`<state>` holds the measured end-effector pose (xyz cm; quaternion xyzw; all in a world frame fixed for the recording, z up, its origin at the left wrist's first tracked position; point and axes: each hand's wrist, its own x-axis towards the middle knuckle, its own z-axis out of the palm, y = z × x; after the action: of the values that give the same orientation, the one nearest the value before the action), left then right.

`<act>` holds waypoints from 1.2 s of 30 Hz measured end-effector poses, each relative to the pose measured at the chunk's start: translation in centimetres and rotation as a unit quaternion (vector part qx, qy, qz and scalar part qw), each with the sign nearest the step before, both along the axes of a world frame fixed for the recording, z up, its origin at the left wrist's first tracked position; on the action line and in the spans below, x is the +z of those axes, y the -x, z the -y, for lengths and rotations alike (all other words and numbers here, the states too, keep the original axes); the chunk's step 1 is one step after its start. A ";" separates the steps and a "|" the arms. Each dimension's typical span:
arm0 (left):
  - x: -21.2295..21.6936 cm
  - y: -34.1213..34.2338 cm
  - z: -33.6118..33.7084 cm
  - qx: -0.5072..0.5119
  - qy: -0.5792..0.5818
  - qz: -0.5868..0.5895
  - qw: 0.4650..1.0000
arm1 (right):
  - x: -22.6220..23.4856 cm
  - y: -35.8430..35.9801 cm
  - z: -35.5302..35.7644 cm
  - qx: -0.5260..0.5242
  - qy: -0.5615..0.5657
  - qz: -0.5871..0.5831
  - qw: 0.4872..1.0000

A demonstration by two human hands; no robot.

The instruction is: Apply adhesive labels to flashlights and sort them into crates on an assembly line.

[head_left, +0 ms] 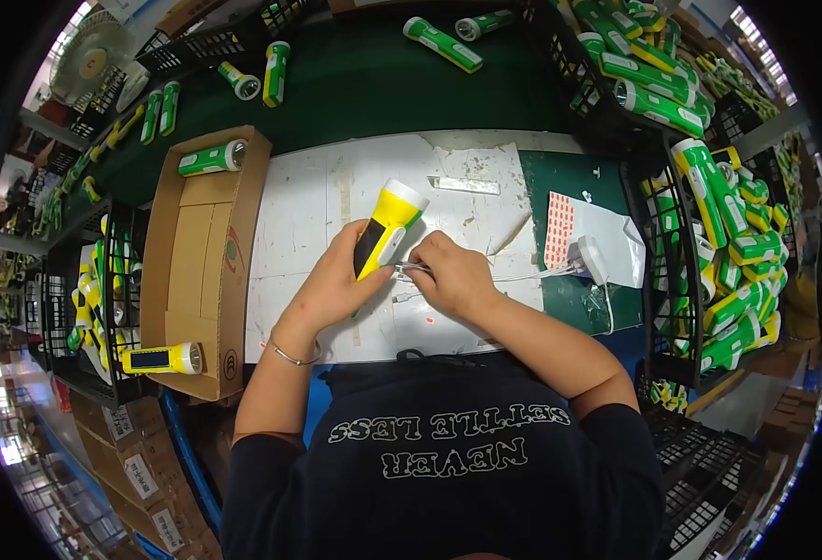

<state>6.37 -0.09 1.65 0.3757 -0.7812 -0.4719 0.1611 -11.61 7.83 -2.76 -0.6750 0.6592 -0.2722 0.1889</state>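
Over the white work board [299, 205], my left hand [329, 285] is closed around a yellow and green flashlight [392, 219]. Its white head tilts up and away from me, and a dark panel shows on its side. Close against the flashlight's side, my right hand [453, 275] pinches the end of a thin white cable [532, 274]. Whether the plug sits in the flashlight cannot be made out. The cable runs right to a white power adapter [592, 259]. A second loose cable end lies on the board below my right hand.
An open cardboard box [201, 252] at the left holds two flashlights. Black crates [658, 271] heaped with flashlights stand at the right, another crate [80, 322] at the far left. Several flashlights lie on the green bench [355, 93] behind. A sheet of red stickers [558, 229] lies by the adapter.
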 end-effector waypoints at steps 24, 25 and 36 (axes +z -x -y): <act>-1.2 3.7 -2.0 0.045 0.192 -0.018 0.980 | 1.6 3.9 0.0 -0.048 -0.093 0.482 0.870; -1.0 3.9 -2.1 0.050 0.194 -0.023 0.979 | 1.6 3.8 0.0 -0.062 -0.083 0.499 0.860; -1.7 5.2 -1.3 0.098 0.215 -0.035 0.971 | 2.1 4.6 -0.5 -0.063 -0.064 0.499 0.862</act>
<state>1.22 1.22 -0.07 0.3905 -0.8175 -0.2878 0.3105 -16.26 8.32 -0.63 -0.3919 0.5339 -0.5413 0.5180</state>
